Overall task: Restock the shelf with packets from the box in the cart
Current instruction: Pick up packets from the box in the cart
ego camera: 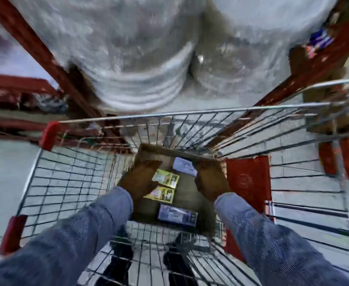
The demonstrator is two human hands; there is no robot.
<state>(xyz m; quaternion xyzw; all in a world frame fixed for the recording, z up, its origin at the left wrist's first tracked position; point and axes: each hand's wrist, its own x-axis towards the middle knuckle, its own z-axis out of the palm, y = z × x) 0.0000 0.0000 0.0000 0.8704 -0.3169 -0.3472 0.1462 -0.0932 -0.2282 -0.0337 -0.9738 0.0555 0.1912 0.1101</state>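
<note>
An open cardboard box (148, 150) stands in the wire cart (70, 178). Inside it lie two yellow-green packets (165, 178) (161, 194) and two purple packets (185, 166) (177, 215). My left hand (140, 179) reaches down over the box's left wall, fingers stretched out, its edge beside the yellow-green packets. My right hand (210, 180) is over the right wall, close to the upper purple packet. I see nothing held in either hand. The picture is blurred. Both arms wear blue sleeves.
Red shelf frames (35, 48) (314, 65) stand left and right ahead of the cart, with a large wrapped grey bundle (140, 58) between them. A red flap (248, 186) hangs on the cart's right side. Goods (320, 41) sit on the right shelf.
</note>
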